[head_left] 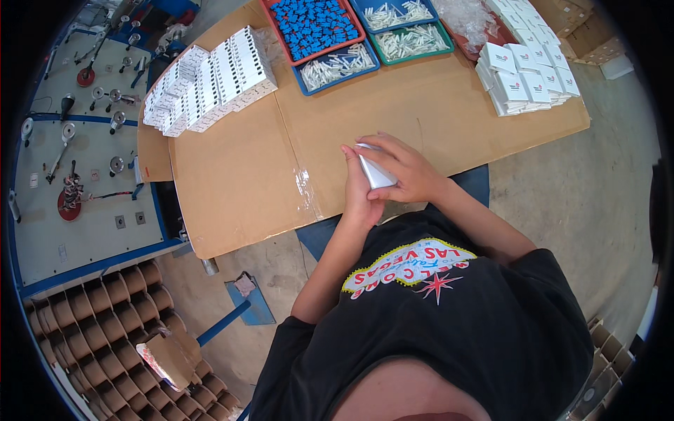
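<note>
1. At the near edge of the counter (232, 189), which is covered in brown cardboard, I have a small white box (375, 173) between both hands.
2. My left hand (358, 189) sits under and behind the box, its fingers (349, 156) reaching up along the left side. My right hand (407, 168) wraps over the top and right, fingers curled down onto it. Both are closed on the box; nothing is loose.
3. The box is lifted just clear of the cardboard, near the middle of the near edge.
4. I judge it light and thin-walled: folded card, stiff along the creases but easy to dent on the broad faces. The surface looks smooth, so it may slip under a weak pinch.
5. The best hold, I think, is on the narrow sides near the corners, where the card is doubled, with little pressure on the flat faces.
6. At the far left corner stand rows of white boxes (210, 84), packed on edge.
7. Along the far edge sit trays (337, 67): one of blue parts (312, 24), others of pale small pieces.
8. At the far right corner lies a stack of flat white cartons (526, 77).
</note>
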